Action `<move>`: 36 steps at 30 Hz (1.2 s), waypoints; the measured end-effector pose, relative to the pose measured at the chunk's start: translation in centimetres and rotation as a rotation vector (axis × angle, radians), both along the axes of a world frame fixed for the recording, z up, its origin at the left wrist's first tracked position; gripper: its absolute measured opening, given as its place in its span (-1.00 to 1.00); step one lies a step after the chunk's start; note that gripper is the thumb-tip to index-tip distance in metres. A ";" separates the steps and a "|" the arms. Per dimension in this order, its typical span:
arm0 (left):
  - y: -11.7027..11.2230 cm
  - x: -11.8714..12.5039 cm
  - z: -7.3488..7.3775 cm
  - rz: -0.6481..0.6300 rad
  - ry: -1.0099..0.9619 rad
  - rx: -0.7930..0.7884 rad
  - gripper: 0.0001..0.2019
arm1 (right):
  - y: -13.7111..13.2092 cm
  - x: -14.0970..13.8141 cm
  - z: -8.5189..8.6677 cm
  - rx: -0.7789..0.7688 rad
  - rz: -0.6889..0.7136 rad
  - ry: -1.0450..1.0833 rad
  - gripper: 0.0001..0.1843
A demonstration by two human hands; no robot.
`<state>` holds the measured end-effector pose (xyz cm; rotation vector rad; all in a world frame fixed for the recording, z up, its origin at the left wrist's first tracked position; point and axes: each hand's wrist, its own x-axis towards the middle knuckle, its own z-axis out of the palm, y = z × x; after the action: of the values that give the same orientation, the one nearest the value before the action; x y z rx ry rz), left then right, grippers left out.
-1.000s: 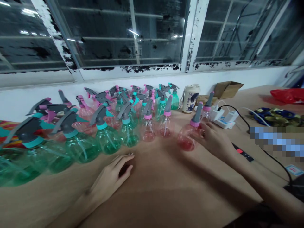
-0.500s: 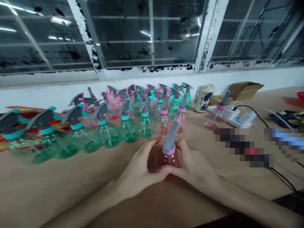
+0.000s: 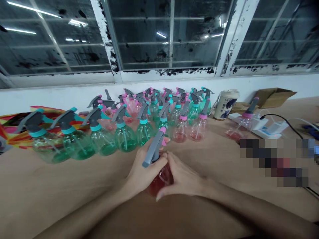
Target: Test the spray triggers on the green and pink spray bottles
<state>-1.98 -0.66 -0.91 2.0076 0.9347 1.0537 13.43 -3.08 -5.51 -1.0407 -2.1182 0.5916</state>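
In the head view, the left hand (image 3: 142,172) is gripping the spray bottle (image 3: 164,176) near its neck, thumb lying just below the grey spray head (image 3: 152,151), while the right hand (image 3: 186,181) is curling its fingers around the body. Between both hands' fingers, the bottle is probably feeling light, smooth and slightly springy, with the narrower neck under the left thumb likely offering the surest hold.

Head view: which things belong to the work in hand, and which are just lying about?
Likely the work:
pink spray bottle between left hand and right hand
green spray bottles
other pink bottles

Apparently lying about:
printed cup
cardboard box
white plugs
multicoloured material
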 end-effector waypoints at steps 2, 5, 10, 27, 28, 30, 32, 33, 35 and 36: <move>0.4 -0.2 0.0 0.034 0.035 0.038 -0.67 | 0.7 2.0 -1.3 -0.002 -0.004 -0.109 0.06; 0.8 0.0 0.1 0.071 0.081 0.074 -0.67 | 1.4 5.4 -3.2 0.062 -0.081 -0.261 0.06; 1.2 0.4 0.2 0.102 0.121 0.083 -0.86 | 1.6 8.6 -4.5 0.033 -0.168 -0.393 -0.24; 1.0 0.0 1.2 -0.105 -0.005 -0.010 -0.99 | 1.5 8.7 -5.2 0.073 -0.243 -0.383 -0.36; 1.0 0.0 1.3 -0.117 -0.005 -0.025 -0.98 | 1.5 8.7 -5.2 0.068 -0.244 -0.379 -0.36; 1.0 -0.1 1.4 -0.116 0.010 -0.023 -0.95 | 1.5 8.6 -5.3 0.064 -0.251 -0.366 -0.36; 1.0 -0.2 1.3 -0.083 0.025 0.027 -0.98 | 1.5 8.5 -5.2 0.069 -0.258 -0.353 -0.37; 1.1 -0.2 1.3 -0.054 0.027 0.063 -0.98 | 1.5 8.5 -5.2 0.073 -0.259 -0.351 -0.37; 1.2 -0.2 1.1 0.008 0.031 0.130 -0.98 | 1.4 8.4 -5.1 0.076 -0.263 -0.356 -0.37; 1.2 -0.1 0.9 0.029 0.036 0.151 -0.98 | 1.4 8.4 -5.0 0.075 -0.265 -0.362 -0.36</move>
<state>-2.13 0.58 0.04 2.1479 0.9294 1.1372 21.83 -1.67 -10.52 -1.4429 -2.2308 0.2026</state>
